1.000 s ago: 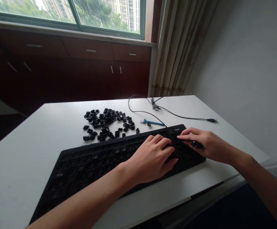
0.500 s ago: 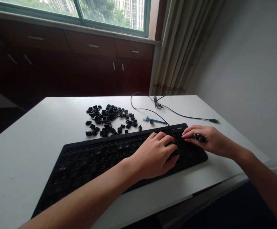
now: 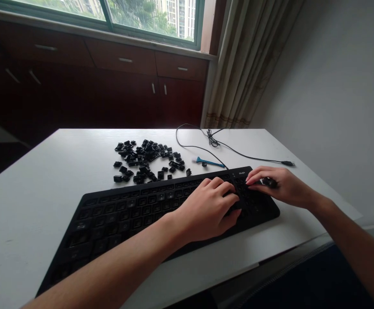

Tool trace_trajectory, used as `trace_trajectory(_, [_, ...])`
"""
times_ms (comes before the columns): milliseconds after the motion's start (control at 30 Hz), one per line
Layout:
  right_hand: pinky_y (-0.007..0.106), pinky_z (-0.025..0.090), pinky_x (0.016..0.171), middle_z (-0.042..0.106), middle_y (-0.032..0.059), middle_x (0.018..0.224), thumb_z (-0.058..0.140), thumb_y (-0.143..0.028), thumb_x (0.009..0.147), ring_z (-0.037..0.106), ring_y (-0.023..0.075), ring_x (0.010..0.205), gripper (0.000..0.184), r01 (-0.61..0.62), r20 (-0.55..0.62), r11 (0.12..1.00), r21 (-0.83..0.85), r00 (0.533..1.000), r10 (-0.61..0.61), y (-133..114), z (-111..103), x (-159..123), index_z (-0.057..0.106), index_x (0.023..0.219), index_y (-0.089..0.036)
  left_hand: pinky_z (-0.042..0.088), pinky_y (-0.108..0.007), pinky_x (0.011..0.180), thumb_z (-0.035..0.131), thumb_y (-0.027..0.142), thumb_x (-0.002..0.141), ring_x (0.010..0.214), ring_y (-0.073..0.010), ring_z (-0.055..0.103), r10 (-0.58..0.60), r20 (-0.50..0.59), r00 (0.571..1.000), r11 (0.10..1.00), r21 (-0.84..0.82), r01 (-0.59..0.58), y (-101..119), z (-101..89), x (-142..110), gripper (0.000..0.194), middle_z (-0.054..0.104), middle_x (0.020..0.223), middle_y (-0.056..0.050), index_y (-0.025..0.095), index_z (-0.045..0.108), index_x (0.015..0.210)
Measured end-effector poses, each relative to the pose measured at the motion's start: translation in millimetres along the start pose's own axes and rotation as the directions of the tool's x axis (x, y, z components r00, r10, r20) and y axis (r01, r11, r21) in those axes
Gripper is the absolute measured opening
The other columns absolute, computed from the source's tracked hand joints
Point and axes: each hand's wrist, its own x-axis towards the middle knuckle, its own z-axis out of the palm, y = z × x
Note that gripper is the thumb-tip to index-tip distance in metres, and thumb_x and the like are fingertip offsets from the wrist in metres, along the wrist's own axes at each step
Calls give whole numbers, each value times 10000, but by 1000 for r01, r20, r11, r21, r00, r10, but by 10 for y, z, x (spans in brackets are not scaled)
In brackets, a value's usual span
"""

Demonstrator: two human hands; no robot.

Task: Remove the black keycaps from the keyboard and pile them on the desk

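A black keyboard [image 3: 116, 223] lies at a slant across the white table, many of its key positions showing bare square sockets. My left hand [image 3: 211, 206] rests over its right-middle part, fingers bent down and thumb apart; what lies beneath the palm is hidden. Over the number pad, my right hand [image 3: 278, 184] has its thumb and fingertips close together at the keys. A glossy black piece [image 3: 269, 183], apparently a keycap, is tucked in that hand's palm. Loose black keycaps [image 3: 148, 154] lie in a scattered pile behind the keyboard.
A blue brush [image 3: 210, 162] lies behind the keyboard with a single loose keycap [image 3: 204, 164] beside it. The keyboard's black cable [image 3: 203, 150] loops across the back of the table [image 3: 22, 206] to a plug [image 3: 288, 163] at the right.
The view has shifted slightly. Both hands stay at nearly the same spots on the keyboard, with the right fingertips moving only a little at the number pad.
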Motion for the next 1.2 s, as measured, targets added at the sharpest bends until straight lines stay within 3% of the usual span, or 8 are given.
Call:
trace_trajectory(800, [345,518,903,707,42,1047,723,-350,859,658,215,988,135,-88,80,989,116,994,79,78,-51,35,747,954,-256,446,-393,903,469,372,986,1060,-240,549,9,-11,1000,1000,6,-9,-4,1,-4,298,635,1184,-56,205,668,1131])
trace_trajectory(933, [328,511,783,677,55,1039,762,-376,821,641,208,915,150,-115,30,978,172,993,112,-22,-119,21,734,867,-236,447,-397,903,476,373,985,1063,-246,551,9,-10,1000,1000,-4,-9,-5,-3,-3,298,642,1173,-64,201,670,1132])
trace_trajectory(1000, [295,457,585,627,39,860,724,-395,852,583,155,700,225,-104,-113,925,366,981,155,-123,-110,31,657,740,-213,449,-399,901,480,370,985,1061,-249,554,9,-11,1000,1000,-13,-10,-7,-3,-2,296,646,1168,-71,198,674,1128])
trace_trajectory(1100, [281,248,405,360,-35,540,643,-400,901,330,105,444,419,83,-357,692,717,896,263,-327,-25,130,454,576,-215,452,-399,898,486,361,983,1059,-251,557,13,-22,1000,1000,-21,-13,-7,-2,0,290,645,1177,-78,195,676,1126])
trace_trajectory(1167, [294,175,375,216,-52,448,586,-346,928,219,99,379,518,175,-401,543,821,854,331,-465,33,254,331,495,-220,452,-402,904,487,356,983,1062,-254,558,12,-26,1000,1000,-20,-13,-3,-2,1,287,647,1174,-82,195,676,1128])
trace_trajectory(1200, [300,156,367,186,-53,421,573,-330,932,196,98,359,549,180,-381,501,847,862,334,-528,46,325,291,474,-221,452,-403,906,487,356,983,1063,-255,558,11,-26,1000,1000,-20,-12,-1,-3,1,287,648,1171,-83,195,676,1129])
